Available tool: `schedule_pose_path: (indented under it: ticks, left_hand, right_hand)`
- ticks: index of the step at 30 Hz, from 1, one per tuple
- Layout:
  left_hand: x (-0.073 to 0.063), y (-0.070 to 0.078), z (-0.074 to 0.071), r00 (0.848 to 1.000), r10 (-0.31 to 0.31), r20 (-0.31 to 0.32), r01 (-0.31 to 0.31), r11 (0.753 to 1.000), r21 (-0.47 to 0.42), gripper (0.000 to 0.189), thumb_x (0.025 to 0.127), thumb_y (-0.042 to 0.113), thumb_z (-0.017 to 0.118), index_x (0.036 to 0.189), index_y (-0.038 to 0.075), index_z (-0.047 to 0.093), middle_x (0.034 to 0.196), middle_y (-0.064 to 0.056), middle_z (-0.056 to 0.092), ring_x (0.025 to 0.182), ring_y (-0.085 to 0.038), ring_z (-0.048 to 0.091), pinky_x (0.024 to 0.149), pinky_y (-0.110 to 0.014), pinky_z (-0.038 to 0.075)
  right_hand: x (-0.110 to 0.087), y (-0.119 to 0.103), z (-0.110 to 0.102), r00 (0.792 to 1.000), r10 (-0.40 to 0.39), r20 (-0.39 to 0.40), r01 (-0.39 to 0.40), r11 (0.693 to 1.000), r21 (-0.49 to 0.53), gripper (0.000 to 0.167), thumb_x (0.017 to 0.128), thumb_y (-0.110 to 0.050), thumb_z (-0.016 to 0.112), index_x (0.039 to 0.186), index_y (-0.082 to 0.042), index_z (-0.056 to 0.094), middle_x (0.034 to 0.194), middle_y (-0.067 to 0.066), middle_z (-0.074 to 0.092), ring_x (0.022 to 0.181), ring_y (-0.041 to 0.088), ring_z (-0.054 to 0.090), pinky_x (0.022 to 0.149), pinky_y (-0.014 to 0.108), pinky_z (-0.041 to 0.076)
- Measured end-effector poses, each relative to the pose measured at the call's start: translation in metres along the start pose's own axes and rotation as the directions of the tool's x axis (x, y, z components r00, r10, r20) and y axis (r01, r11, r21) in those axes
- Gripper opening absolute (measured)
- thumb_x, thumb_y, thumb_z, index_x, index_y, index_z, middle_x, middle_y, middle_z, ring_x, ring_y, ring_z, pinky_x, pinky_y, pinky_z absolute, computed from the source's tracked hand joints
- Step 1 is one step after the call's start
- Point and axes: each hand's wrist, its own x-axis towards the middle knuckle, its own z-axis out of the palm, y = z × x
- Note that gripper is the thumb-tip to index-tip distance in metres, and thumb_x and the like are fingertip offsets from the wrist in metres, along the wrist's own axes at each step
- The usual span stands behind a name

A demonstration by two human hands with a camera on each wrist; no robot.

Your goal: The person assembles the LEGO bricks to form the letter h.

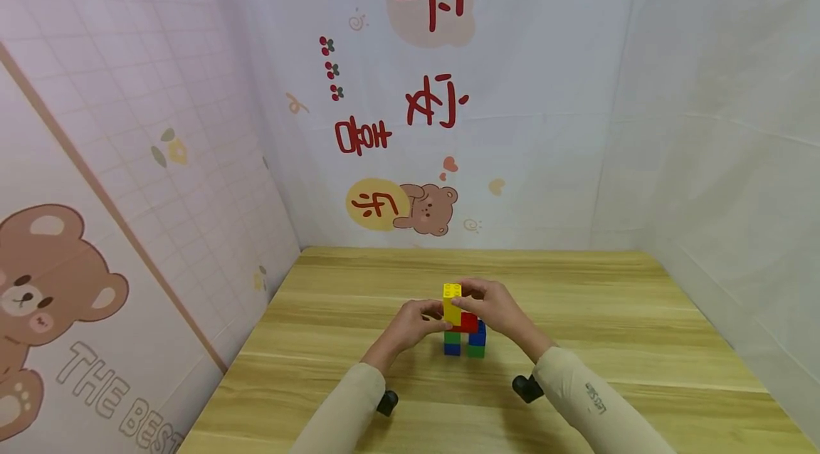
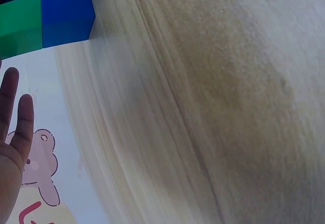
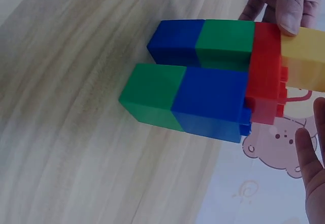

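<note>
A small structure of toy building blocks stands on the table. Its left column is a green block (image 1: pixel 452 337) on a blue one (image 1: pixel 452 349); its right column is a blue block (image 3: pixel 210 99) on a green one (image 3: pixel 152 92). A red block (image 3: pixel 264 71) bridges both columns. Upright on the red block's left end is a yellow block (image 1: pixel 451 306), studs upward. My right hand (image 1: pixel 492 304) pinches the yellow block near its top. My left hand (image 1: pixel 413 326) grips the stack from the left, its thumb at the red-yellow joint; its other fingertips are partly hidden.
The wooden table (image 1: pixel 307 354) runs back to a printed white cloth wall (image 1: pixel 544 155). Another printed cloth (image 1: pixel 147 226) rises along the left side. Dark wrist-camera parts (image 1: pixel 528 388) hang below both sleeves.
</note>
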Motion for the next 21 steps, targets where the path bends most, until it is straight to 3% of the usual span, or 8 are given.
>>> schedule_pose_path:
  ticks: [14,21]
  left_hand:
    - [0.0009,-0.0013,0.0005,0.999,0.034,-0.002,-0.034,0.999,-0.02,0.027,0.092,0.027,0.073,0.117,0.02,0.073,0.106,0.01,0.07,0.098,-0.014,0.06,0.093,-0.042,0.049]
    - [0.0002,-0.0017,0.001,1.0,0.027,0.004,-0.027,0.999,-0.018,0.028,0.091,0.027,0.074,0.118,0.02,0.072,0.106,0.011,0.07,0.098,-0.014,0.06,0.093,-0.042,0.049]
  right_hand:
    - [-0.0049,0.0031,0.0054,0.998,-0.025,-0.062,0.028,0.999,0.037,0.036,0.09,-0.024,0.075,0.122,-0.008,0.069,0.106,0.001,0.07,0.098,0.024,0.066,0.087,0.041,0.055]
    - [-0.0089,0.0016,0.0073,0.995,0.048,-0.086,-0.042,0.997,0.07,0.037,0.089,-0.026,0.076,0.123,-0.013,0.069,0.107,0.0,0.07,0.097,0.023,0.067,0.086,0.04,0.055]
